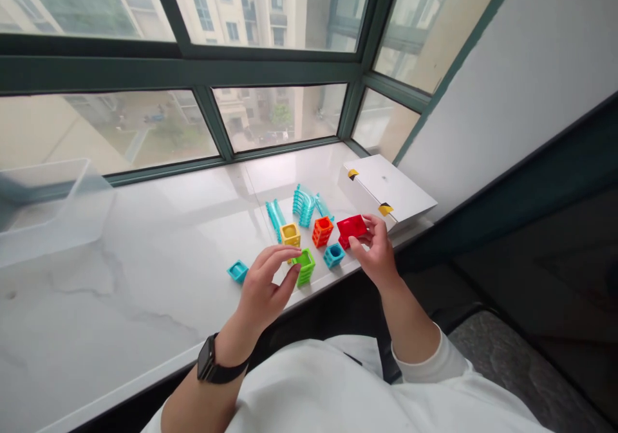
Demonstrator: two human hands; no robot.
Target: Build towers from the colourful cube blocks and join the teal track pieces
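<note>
My right hand (379, 253) grips a red toy block (352, 226) between thumb and fingers. Part of a red piece shows just beneath it, and I cannot tell whether the two are joined. My left hand (265, 285) reaches to a green block (304, 269), thumb and fingers apart at its upper left edge. Behind that hand stands a yellow block (290, 234), partly hidden. An orange block (322, 231) and a blue block (333, 255) stand between the hands. Left of my left hand lies a small blue piece (237, 271).
Clear-blue track pieces, one straight (275, 221) and one curved (304, 206), lie behind the blocks. A white box (393, 188) sits at the right by the wall. A translucent bin (53, 221) stands far left on the marble-patterned sill (159, 246), below the windows.
</note>
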